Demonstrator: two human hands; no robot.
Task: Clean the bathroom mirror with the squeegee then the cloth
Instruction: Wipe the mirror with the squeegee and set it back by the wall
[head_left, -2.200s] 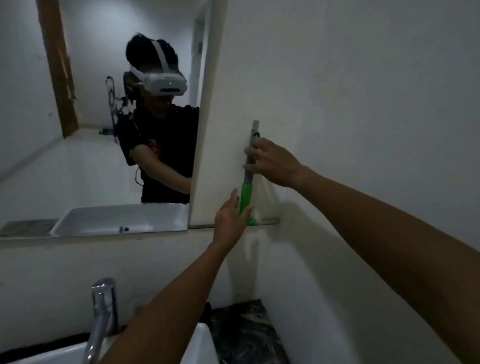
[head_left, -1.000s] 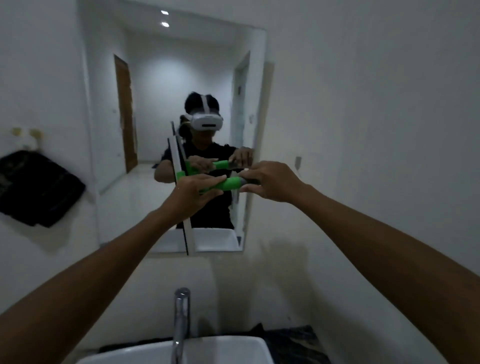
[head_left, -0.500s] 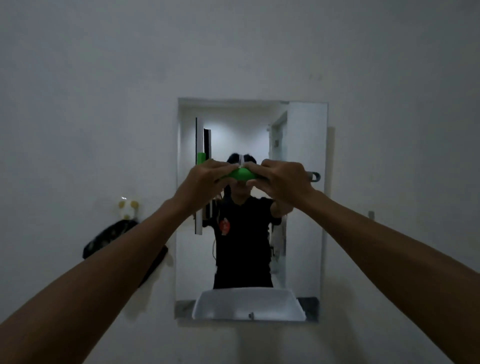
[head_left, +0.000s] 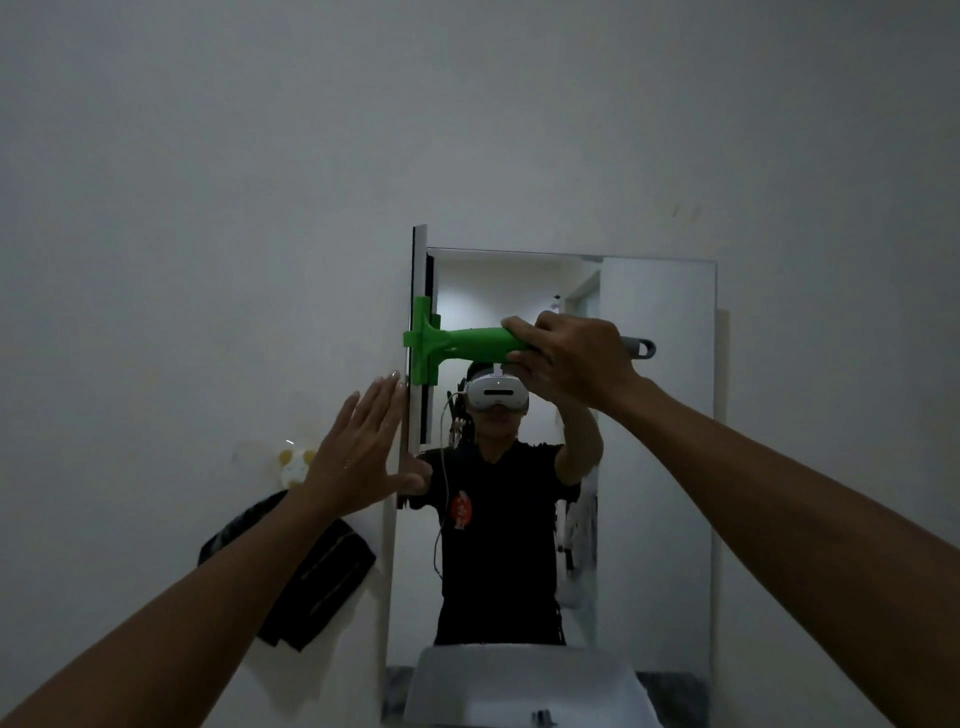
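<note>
Head | right hand (head_left: 576, 364) grips squeegee (head_left: 457, 347) | left hand (head_left: 358, 452) spread flat

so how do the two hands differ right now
The right hand is closed around the squeegee handle; the left hand is open, fingers spread, holding nothing. The right is in front of the mirror glass; the left is lower, at the mirror's left edge. Both are raised toward the mirror.

A single head-worn, wide-angle view is given, aimed straight at the wall and slightly upward. The mirror (head_left: 649, 467) is faced squarely at arm's length, behind the right hand's grip (head_left: 571, 364) on the squeegee (head_left: 467, 351); no second view is supplied.
</note>
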